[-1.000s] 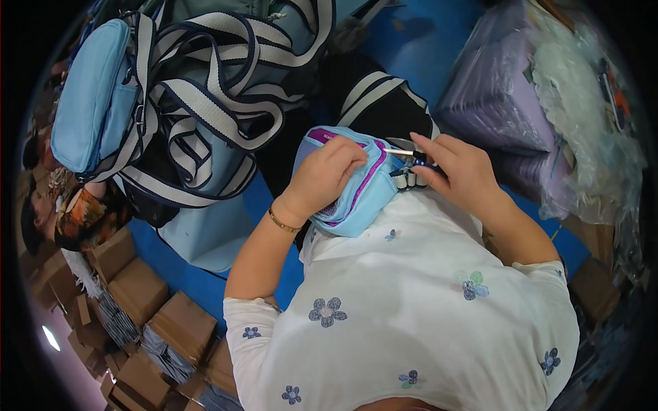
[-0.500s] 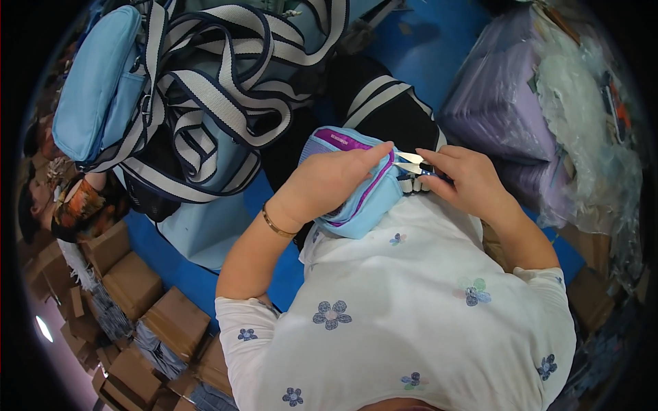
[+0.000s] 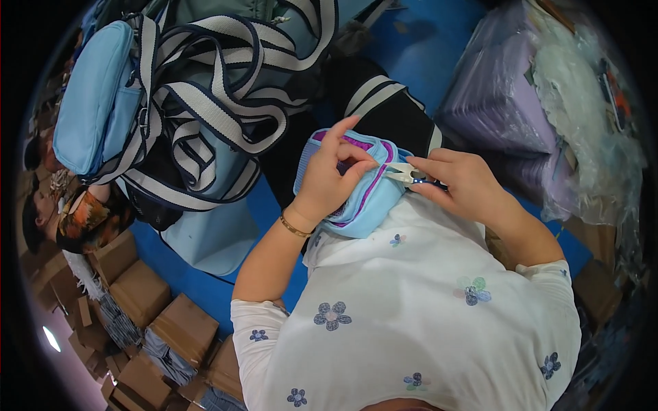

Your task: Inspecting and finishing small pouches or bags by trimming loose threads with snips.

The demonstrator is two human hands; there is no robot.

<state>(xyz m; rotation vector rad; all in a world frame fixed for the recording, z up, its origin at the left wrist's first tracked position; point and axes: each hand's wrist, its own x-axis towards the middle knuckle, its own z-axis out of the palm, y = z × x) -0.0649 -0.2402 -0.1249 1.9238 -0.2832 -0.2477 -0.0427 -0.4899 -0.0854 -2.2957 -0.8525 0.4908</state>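
Two hands are working over a blue table, which is taking up most of the view. Across its upper left, a heap of light blue bags with navy-and-white striped straps is lying piled together, and at the right a stack of lilac bundles in clear plastic is sitting near the edge. Brown cardboard boxes are standing below the table at the lower left. Just in front of the person's white flowered shirt, a small light blue pouch with a purple zipper is being held against the body. The left hand is gripping the pouch from above, fingers curled over its top and the index finger lifted. The right hand is pinching a small pair of thread snips, whose metal tips are touching the pouch's zipper edge.
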